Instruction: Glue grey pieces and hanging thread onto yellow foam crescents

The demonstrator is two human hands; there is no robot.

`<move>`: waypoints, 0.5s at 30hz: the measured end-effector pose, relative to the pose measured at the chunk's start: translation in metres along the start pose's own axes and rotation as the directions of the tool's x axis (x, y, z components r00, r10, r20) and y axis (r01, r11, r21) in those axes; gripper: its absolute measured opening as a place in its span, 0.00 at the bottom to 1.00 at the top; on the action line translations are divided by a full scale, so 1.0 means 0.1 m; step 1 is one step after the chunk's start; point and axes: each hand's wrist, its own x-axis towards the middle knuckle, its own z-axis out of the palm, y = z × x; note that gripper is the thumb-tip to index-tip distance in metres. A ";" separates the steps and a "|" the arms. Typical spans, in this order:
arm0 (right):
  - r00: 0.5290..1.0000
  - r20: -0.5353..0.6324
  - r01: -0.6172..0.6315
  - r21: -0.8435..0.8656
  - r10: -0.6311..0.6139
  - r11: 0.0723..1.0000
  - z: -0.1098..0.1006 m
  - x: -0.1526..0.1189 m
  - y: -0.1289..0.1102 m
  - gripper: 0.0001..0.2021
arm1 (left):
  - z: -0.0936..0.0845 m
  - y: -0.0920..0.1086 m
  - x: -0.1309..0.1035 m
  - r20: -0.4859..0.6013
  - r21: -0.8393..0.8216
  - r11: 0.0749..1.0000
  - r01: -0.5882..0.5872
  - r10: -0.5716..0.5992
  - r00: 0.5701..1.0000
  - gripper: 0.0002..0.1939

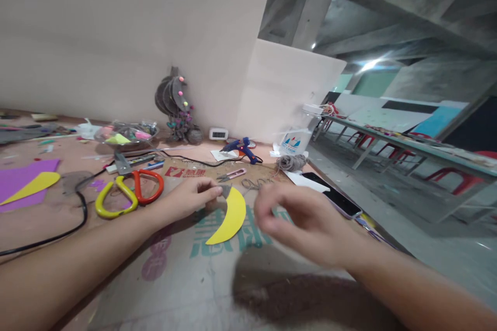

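Observation:
A yellow crescent cutout (232, 220) lies over the printed cardboard, its tip pointing down and left. At its upper end is a small grey piece (225, 191), and my left hand (200, 197) pinches the crescent there between thumb and fingers. To the right of the crescent, apart from it, is my right hand (298, 220), curled with thumb and fingers drawn together and slightly blurred. Whatever its fingertips may hold is hidden. Beyond the hands lie pink-handled thread snips (232, 175) and a loose length of grey yarn (256, 183).
Yellow-and-red-handled scissors (134, 194) and a black cord (83, 207) lie left. A blue glue gun (243, 150), a grey yarn ball (291, 163) and a white timer (218, 134) stand behind. A phone (341, 199) borders the right edge. A decorated grey ornament (176, 103) stands against the board.

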 end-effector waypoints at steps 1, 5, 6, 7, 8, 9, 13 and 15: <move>0.998 -0.059 -0.035 0.001 0.035 0.999 -0.02 0.11 -0.04 0.08 | 0.00 0.00 0.00 0.004 -0.011 1.000 -0.005 0.005 1.000 0.17; 0.954 -0.134 -0.239 0.201 0.269 0.950 0.11 0.39 0.18 0.13 | 0.01 -0.06 0.01 0.015 -0.098 0.995 -0.034 0.035 0.999 0.16; 0.948 -0.104 -0.260 0.294 0.301 0.920 0.17 0.41 0.26 0.16 | 0.01 -0.07 0.02 0.008 -0.108 0.993 -0.042 0.043 0.999 0.16; 0.944 -0.081 -0.270 0.367 0.320 0.890 0.23 0.41 0.33 0.18 | 0.01 -0.08 0.02 0.001 -0.109 0.993 -0.051 0.051 0.999 0.16; 0.940 -0.070 -0.275 0.423 0.334 0.863 0.29 0.41 0.39 0.20 | 0.01 -0.08 0.02 -0.003 -0.103 0.993 -0.058 0.058 0.998 0.16; 0.935 -0.075 -0.277 0.459 0.347 0.844 0.34 0.40 0.43 0.22 | 0.01 -0.08 0.02 -0.012 -0.094 0.993 -0.064 0.064 0.998 0.16; 0.913 -0.120 -0.297 0.462 0.391 0.836 0.38 0.39 0.48 0.16 | 0.00 -0.01 0.00 -0.065 -0.096 0.994 -0.059 0.053 0.996 0.16; 0.904 -0.113 -0.330 0.426 0.411 0.842 0.37 0.40 0.49 0.11 | 0.00 0.00 0.00 -0.117 -0.120 0.990 -0.068 0.054 0.992 0.15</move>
